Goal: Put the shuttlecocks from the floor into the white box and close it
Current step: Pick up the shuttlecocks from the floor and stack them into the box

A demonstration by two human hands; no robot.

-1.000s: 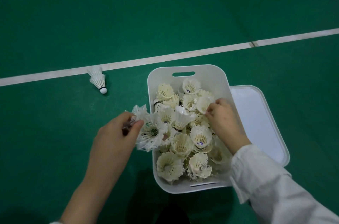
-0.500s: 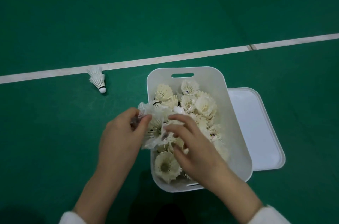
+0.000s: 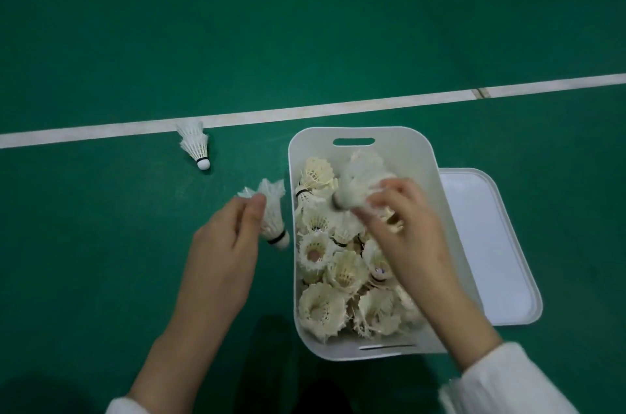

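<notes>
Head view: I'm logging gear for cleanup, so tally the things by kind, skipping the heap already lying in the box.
Shuttlecocks: 3 (floor shuttlecock, left-hand shuttlecock, right-hand shuttlecock)
White box: 1
Lid: 1
Total: 5

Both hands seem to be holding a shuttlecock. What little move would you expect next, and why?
Probably the right hand drops its blurred shuttlecock onto the pile: it is right above the open white box. The left hand holds a second shuttlecock just outside the box's left wall, and a loose shuttlecock lies on the floor.
</notes>
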